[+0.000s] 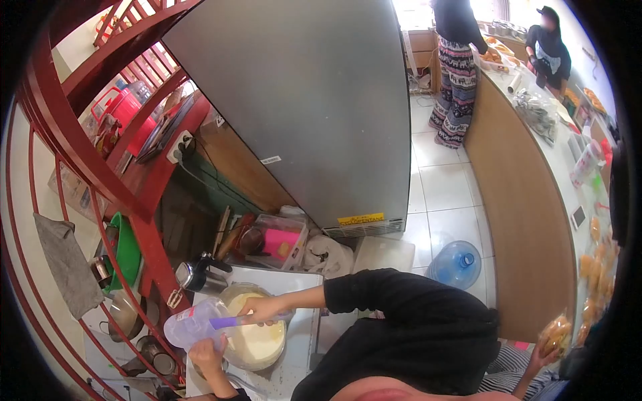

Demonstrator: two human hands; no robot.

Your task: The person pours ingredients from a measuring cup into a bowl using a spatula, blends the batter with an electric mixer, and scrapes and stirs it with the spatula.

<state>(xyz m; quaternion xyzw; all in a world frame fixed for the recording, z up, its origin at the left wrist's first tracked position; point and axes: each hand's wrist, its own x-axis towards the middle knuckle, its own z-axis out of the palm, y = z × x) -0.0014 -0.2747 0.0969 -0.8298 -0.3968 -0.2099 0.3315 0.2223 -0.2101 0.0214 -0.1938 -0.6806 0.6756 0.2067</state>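
My left hand [207, 359] is closed on the rim of a clear plastic jug [184, 329], tilted over the left side of a large bowl. Pale cream-coloured batter [259, 344] fills much of the bowl [283, 344]. Across the bowl reaches my right hand [264, 310], its fingers wrapped round a purple spatula [226, 322] whose end points into the jug's mouth. The bowl stands on a white worktop [304, 329]. Just behind it is a steel mixer-like appliance [204, 275].
A tall grey refrigerator [314, 113] stands ahead. Red railings [87, 167] run along the left. A blue water bottle [457, 264] is on the tiled floor. At right, a long counter [535, 127] carries bread, with two people behind; another person's hand [537, 361] holds packaged bread.
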